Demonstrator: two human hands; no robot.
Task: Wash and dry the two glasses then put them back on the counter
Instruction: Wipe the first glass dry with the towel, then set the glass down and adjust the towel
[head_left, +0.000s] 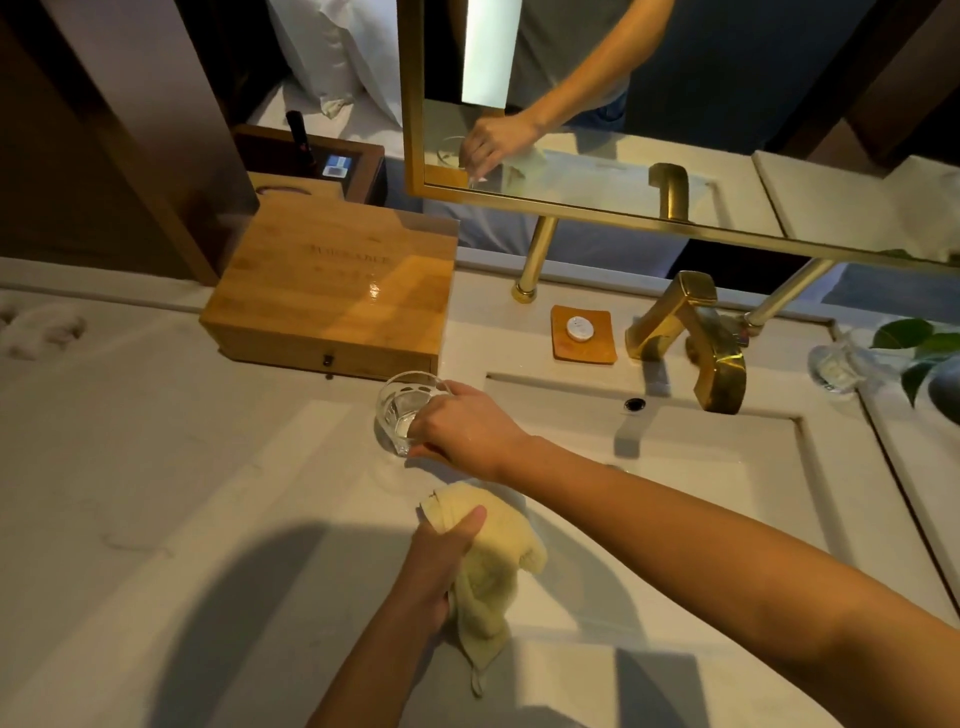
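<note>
Just left of the sink (727, 467), a clear glass (408, 405) stands at the bench (156, 467) with its mouth up, near the front corner of a wooden box (332, 280). The right hand (462, 431) grips it from the sink side, fingers curled round the wall and rim. The glass's base is at bench level, though whether it rests there or hangs just above cannot be told. It looks slightly tilted, rim leaning toward the box. Nearer the person and still left of the sink, the left hand (441, 551) is closed round a pale yellow cloth (493, 561), thumb laid across the bunched top, and the rest of the cloth hangs down below the fist over the bench. The two hands are near each other but apart, and the cloth does not touch the glass. A second glass (836, 366) stands on the bench right of the sink, just beside the green leaves of a plant (904, 332). Behind the sink a brass tap (691, 332) reaches over the basin, with no water visible at its spout. Left of the tap lies a small brown dish (584, 335) holding a round white piece. Above and behind the sink, a gold-framed mirror (675, 104) reflects the arm and the gripped glass.
</note>
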